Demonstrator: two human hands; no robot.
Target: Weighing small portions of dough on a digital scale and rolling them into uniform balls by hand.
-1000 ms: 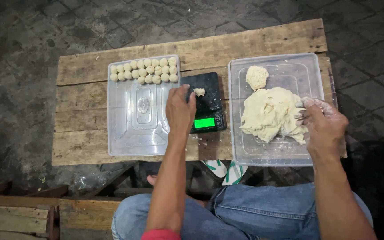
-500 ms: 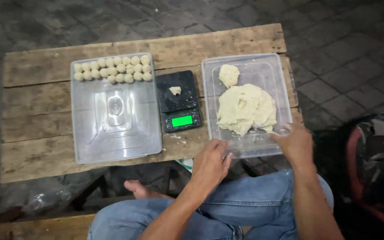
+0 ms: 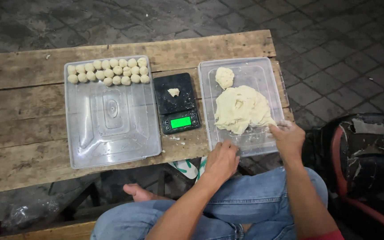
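A clear plastic tray [image 3: 258, 141] on the right of the wooden table holds a large mass of pale dough [image 3: 242, 109] and a smaller lump [image 3: 224, 77] behind it. My left hand [image 3: 222, 161] rests on that tray's near left corner. My right hand [image 3: 288, 138] grips its near right corner, fingers dusted with dough. Between the trays a black digital scale [image 3: 176, 103] with a lit green display carries a small dough piece [image 3: 173, 92]. The left clear tray [image 3: 112, 133] has several small dough balls [image 3: 108, 72] in rows along its far edge.
The rough plank table [image 3: 23, 115] stands on dark paving stones. My knees in blue jeans [image 3: 254, 200] sit below its near edge, with a bare foot [image 3: 136, 192] under it. A dark, worn seat with a red frame [image 3: 370, 155] is at my right.
My left hand left the scale and came back to the right tray's near left corner. My right hand pulled out of the dough to the tray's near right corner. The view tilted.
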